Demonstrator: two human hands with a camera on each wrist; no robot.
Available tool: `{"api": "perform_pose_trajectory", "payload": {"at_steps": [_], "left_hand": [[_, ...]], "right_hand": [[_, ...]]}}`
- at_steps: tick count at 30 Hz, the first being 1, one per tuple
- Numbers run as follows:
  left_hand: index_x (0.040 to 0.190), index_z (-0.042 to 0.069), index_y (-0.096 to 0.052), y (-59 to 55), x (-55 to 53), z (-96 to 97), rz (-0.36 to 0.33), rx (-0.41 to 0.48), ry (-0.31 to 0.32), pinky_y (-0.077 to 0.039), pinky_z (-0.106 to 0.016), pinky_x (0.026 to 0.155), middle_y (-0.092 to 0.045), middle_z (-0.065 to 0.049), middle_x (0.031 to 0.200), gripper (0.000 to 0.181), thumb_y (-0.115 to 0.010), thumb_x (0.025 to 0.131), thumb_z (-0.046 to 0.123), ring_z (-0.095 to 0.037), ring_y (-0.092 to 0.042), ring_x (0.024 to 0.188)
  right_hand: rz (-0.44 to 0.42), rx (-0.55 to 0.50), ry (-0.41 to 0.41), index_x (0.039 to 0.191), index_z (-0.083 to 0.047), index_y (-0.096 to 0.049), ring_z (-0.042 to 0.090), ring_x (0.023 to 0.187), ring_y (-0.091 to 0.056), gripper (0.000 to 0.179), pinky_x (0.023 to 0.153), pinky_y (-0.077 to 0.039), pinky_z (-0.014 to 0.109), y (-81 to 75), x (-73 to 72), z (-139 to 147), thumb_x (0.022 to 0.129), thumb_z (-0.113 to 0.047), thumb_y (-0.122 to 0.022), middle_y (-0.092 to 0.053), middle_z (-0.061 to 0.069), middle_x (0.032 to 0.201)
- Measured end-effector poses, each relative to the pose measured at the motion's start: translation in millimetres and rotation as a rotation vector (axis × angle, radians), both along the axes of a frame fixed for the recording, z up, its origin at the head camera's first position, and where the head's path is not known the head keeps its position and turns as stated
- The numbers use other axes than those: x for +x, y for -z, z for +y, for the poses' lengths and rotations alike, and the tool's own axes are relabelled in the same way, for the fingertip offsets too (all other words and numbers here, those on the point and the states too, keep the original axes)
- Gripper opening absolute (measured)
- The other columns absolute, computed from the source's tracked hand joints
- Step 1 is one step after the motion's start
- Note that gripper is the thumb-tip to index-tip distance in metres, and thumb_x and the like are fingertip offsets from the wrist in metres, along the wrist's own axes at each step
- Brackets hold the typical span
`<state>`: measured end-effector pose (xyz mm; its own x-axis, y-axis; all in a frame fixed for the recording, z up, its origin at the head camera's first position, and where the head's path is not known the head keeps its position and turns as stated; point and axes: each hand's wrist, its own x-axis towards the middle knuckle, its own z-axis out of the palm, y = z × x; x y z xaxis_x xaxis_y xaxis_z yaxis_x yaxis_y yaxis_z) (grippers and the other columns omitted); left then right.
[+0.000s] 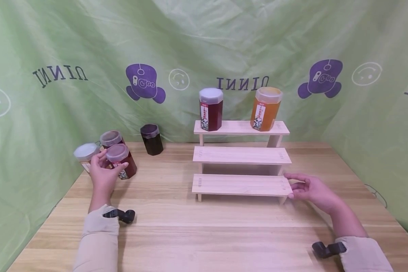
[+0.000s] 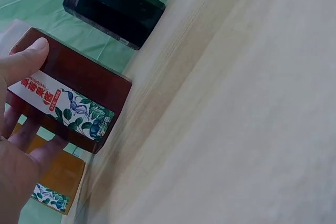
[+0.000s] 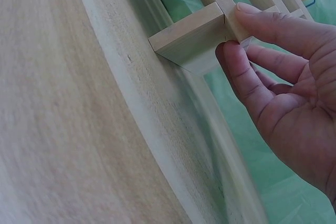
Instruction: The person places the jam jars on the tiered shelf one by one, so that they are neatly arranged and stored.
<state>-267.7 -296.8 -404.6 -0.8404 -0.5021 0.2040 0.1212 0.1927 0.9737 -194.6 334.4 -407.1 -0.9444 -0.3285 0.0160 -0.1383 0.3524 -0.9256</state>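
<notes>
Your left hand (image 1: 103, 175) grips a red jar (image 1: 130, 164) on the left.
The jar is just right of an amber jar (image 2: 60, 174); your right hand (image 1: 315, 192) pinches the wooden stand (image 1: 238, 185) low at its right end.

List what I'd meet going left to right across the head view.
White-lidded jar → red jar gripped by the left hand → black jar → second red jar on the wooden stand's top step → orange jar on that step → right hand at the stand's right end.
</notes>
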Motion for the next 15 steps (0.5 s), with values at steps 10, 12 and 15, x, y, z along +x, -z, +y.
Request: {"api": "perform_pose_trajectory", "payload": {"at_steps": [10, 12, 15], "left_hand": [[0.140, 0.014, -0.043, 3.3, 1.3, 3.1, 0.025, 0.012, -0.036, -0.045, -0.032, 0.101, -0.052, -0.014, 0.137, 0.085, -0.085, 0.069, -0.004, -0.023, -0.053, 0.116], [0.140, 0.014, -0.044, 3.9, 1.4, 3.7, 0.030, 0.012, -0.042, -0.045, -0.031, 0.100, -0.053, -0.013, 0.136, 0.085, -0.086, 0.068, -0.003, -0.022, -0.054, 0.114], [0.139, 0.013, -0.045, 4.6, 2.1, 4.6, 0.041, 0.008, -0.051, -0.046, -0.029, 0.097, -0.054, -0.012, 0.133, 0.085, -0.087, 0.067, -0.004, -0.020, -0.054, 0.111]], "right_hand": [[-0.007, -0.002, -0.003, 0.142, 0.014, -0.034, 0.009, 0.099, -0.064, 0.073, 0.081, -0.056, 0.026, 0.9, -0.4, 0.3, 0.082, -0.001, -0.073, -0.058, 0.027, 0.121], [-0.012, -0.004, 0.001, 0.142, 0.013, -0.034, 0.009, 0.099, -0.064, 0.073, 0.081, -0.056, 0.026, 0.4, -0.1, 0.4, 0.083, -0.001, -0.073, -0.057, 0.028, 0.122], [-0.019, -0.006, 0.001, 0.143, 0.012, -0.034, 0.009, 0.100, -0.063, 0.073, 0.081, -0.056, 0.026, -0.3, 0.0, 0.5, 0.083, -0.002, -0.073, -0.055, 0.030, 0.124]]}}
